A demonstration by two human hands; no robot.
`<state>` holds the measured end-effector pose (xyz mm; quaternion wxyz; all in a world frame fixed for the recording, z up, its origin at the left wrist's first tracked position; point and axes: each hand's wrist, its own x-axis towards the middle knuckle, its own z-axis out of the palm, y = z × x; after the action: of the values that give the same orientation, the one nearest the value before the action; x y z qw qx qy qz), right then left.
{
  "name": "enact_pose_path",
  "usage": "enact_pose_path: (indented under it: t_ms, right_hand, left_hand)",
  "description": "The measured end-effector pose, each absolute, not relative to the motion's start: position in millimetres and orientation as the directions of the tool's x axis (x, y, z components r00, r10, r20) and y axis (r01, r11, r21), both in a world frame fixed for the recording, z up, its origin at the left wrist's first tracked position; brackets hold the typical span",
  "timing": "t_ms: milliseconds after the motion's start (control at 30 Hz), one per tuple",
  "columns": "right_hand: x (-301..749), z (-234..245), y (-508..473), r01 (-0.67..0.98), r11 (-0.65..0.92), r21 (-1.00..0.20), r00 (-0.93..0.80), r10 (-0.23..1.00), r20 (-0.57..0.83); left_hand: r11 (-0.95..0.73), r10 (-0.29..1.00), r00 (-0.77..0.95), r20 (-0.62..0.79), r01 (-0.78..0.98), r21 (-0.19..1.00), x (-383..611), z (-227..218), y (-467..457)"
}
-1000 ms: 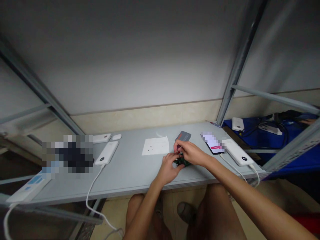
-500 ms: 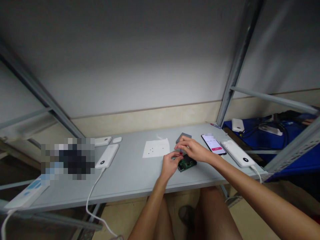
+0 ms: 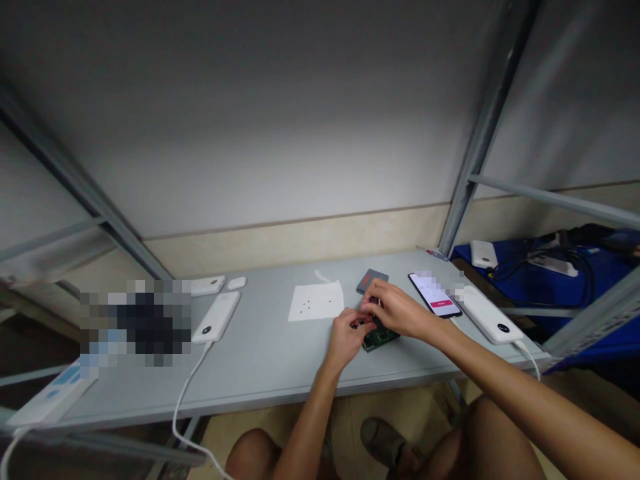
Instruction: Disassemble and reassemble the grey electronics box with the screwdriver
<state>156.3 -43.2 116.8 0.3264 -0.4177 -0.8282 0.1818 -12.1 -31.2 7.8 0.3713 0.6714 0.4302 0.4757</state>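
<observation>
Head view: the left hand [image 3: 345, 333] has its thumb and fingers pinched closed on the left end of a small green circuit board [image 3: 384, 339], with something small and dark reddish at the fingertips that is too tiny to make out. The right hand [image 3: 399, 311] lies over the far part of the same board, fingers bent down onto it; whether they clasp it or only press on it cannot be told, since the hand hides its own fingertips. The board lies flat on the pale grey metal table [image 3: 260, 360], near its front edge, and only its near right corner shows from under the hands.

Just behind the right hand lies a flat dark grey rectangular case [image 3: 371, 279]. To the left of that is a white sheet of paper [image 3: 317, 293] bearing a few small dark specks. Right of the hands a black smartphone [image 3: 434, 294] lies with its screen lit, and beside it a white power bank [image 3: 487, 313] with a white cable. Well apart to the left, a second white power bank [image 3: 217, 317] trails a white cord [image 3: 186, 393] over the table's edge.
</observation>
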Motion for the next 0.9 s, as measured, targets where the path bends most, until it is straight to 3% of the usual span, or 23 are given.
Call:
enact_pose_path:
  t_ms: [200,433,700,900]
  right_hand:
    - [154,116,-45,0.469,0.556,-0.686,-0.533,0.797,0.282]
    - [156,118,-47,0.621,0.602,-0.502,-0.472,0.799,0.374]
    - [159,126,-51,0.585,0.656,-0.478,-0.588,0.748,0.308]
    - [159,118,-58,0.649,0.575,-0.499,-0.419,0.817,0.397]
  left_hand:
    - [-0.32,0.938,0.197,0.286,0.172,0.932,-13,10,-34]
    - [-0.297,0.952,0.135,0.274,0.207,0.932,-13,9,-33]
    - [-0.331,0.936,0.183,0.3,0.178,0.927,-14,10,-34]
    - [-0.347,0.931,0.186,0.315,0.181,0.92,-13,10,-32]
